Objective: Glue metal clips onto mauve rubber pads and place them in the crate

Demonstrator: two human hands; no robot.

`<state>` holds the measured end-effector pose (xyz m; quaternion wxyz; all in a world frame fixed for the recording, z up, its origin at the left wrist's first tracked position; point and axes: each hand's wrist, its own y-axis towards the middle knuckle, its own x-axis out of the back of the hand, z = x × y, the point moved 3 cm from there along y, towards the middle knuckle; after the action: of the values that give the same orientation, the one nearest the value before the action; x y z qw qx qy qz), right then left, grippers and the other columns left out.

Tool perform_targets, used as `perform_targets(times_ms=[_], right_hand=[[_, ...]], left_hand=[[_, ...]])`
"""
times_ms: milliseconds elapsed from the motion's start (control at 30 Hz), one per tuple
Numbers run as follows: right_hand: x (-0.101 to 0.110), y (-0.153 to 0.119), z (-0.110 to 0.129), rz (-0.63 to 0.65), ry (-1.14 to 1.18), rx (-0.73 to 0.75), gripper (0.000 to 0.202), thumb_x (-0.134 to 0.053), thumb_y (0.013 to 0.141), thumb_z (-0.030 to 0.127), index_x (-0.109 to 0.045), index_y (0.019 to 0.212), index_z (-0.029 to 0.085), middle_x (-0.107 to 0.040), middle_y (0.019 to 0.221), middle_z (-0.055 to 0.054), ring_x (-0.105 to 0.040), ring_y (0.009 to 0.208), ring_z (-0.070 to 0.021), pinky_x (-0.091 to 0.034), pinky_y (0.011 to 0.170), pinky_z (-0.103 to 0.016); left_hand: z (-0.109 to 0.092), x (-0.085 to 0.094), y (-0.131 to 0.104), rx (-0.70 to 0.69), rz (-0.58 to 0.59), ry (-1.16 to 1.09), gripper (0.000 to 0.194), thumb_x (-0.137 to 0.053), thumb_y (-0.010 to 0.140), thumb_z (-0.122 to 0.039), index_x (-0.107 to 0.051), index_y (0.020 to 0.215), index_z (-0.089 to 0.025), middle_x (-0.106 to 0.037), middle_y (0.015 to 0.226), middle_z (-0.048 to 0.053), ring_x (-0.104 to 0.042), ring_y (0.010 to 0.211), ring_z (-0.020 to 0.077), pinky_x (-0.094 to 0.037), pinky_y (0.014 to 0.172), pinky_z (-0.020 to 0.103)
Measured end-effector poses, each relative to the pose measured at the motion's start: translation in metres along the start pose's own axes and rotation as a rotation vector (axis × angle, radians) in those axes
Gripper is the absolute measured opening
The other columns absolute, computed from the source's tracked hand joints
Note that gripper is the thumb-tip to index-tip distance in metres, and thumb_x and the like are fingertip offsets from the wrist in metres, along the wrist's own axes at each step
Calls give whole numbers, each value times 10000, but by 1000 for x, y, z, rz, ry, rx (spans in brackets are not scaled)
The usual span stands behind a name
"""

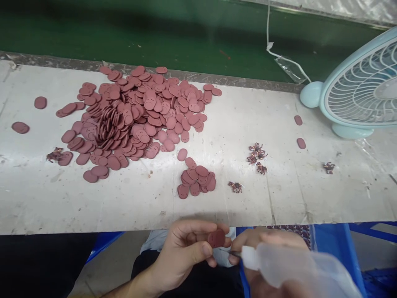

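Just below the table's front edge, my left hand (186, 252) pinches a reddish-brown oval disc (216, 239) between thumb and fingers. My right hand (273, 244) is wrapped round a translucent squeeze bottle (297, 265) with a white cap and a thin dark nozzle tip. The tip points left, close to the disc; whether it touches cannot be made out. Past my left hand, a small pile of the same oval discs (197, 181) lies on the table. Small dark brown horse figures (235, 187) lie to its right.
A large heap of oval discs (136, 116) covers the table's left and middle. A light blue fan (341, 91) stands at the right, its white cord (285, 60) running up the green wall. Below the table edge sits a blue crate (338, 248) with small dark items in it.
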<state>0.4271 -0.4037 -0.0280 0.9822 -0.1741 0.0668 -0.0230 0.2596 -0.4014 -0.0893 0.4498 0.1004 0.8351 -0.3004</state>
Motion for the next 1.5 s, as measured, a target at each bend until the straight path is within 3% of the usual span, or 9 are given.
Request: perform_targets(times_ms=[133,233,433,567,667,867,1033,1300,1500], right_hand=[[31,30,-2,-172,764,-47,259,-676,888,515,-688,1030,299,-593,674,-19,-602,512,-178,-533,397,-269],[72,65,-14,27,1341,-163,233,-570,974,281,-583,1200,223,-616,813,-32,-667,695,-157,-621,556,-207],[108,89,-21,368,1460,-224,196,-582,953,121,-565,1143,170,-534,714,22,-676,697,-142,-559,462,-147],[78,63,-15,78,803,67,367,-654,956,521,-642,1138,202,-520,675,52,-496,464,-81,-377,294,-137],[53,53,-9,-154,-104,237,197,-630,994,427,-730,1087,286,-554,692,30,-484,480,-116,-435,389,-228],[22,79,-9,13,-1164,399,314,-509,1020,256,-663,1289,203,-615,1153,-130,-654,915,-267,-550,789,-433],[27,75,1,-30,-1086,339,91,-562,962,238,-650,956,217,-637,965,-68,-645,743,-213,-533,680,-356],[0,26,-5,52,-89,-81,165,-800,850,367,-706,849,231,-686,740,-4,-618,630,-151,-533,598,-251],[-19,17,-6,73,-89,-58,88,-786,869,307,-763,869,222,-752,810,-35,-684,713,-170,-584,681,-265]], left_hand=[[-3,2,-1,-4,-4,-17,197,-823,839,-196,-808,1028,-254,-808,1167,101,-789,1006,247,-602,637,161],[-7,3,-2,-13,-19,0,197,-827,837,-201,-809,1026,-252,-809,1162,103,-791,998,251,-604,638,164],[-12,9,-6,-16,-103,34,188,-832,832,-220,-815,1016,-255,-810,1155,110,-793,977,255,-593,630,175],[-14,13,-8,0,-202,56,202,-876,787,-260,-823,981,-243,-816,1129,117,-790,954,245,-577,614,179],[-17,12,-9,4,-241,68,215,-890,769,-279,-825,970,-238,-820,1113,118,-788,936,238,-570,607,180],[-22,7,-11,-12,-263,74,248,-905,748,-319,-824,963,-224,-819,1113,125,-790,917,250,-550,575,184],[-22,8,-12,-21,-301,73,258,-917,734,-303,-819,956,-216,-818,1113,129,-787,928,242,-546,584,180],[-14,6,-1,-78,-182,159,205,-894,759,-226,-826,951,-226,-808,1165,102,-776,996,246,-591,652,206],[-11,2,-1,-24,-122,149,233,-890,763,-186,-807,977,-228,-810,1161,82,-776,919,191,-624,724,236]])
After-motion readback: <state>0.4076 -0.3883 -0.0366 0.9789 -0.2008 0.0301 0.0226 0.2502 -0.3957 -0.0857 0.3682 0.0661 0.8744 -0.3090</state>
